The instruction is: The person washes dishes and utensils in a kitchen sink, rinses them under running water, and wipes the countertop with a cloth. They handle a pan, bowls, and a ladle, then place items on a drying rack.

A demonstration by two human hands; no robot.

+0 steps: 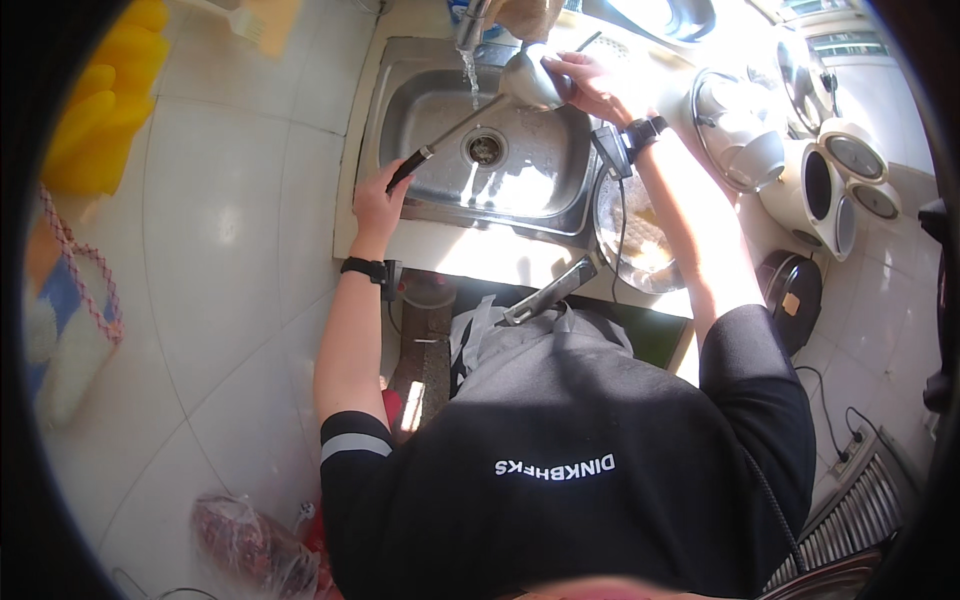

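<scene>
My left hand (376,201) grips the black handle of a metal ladle (532,79) at the near left of the sink. At the other end, my right hand (598,84) holds the rounded bowl of the ladle, its fingers over the far side. The ladle slants across the stainless steel sink (390,97), above the drain (486,150). Water runs from the tap (471,30) just left of the ladle's bowl. Whether my right hand also holds a cloth or sponge is hidden.
A frying pan (630,240) stands right of the sink, its handle (551,291) jutting over the counter edge towards me. Further right are stacked white bowls (757,161) and white canisters (814,187). Yellow rubber gloves (112,105) hang on the tiled left wall.
</scene>
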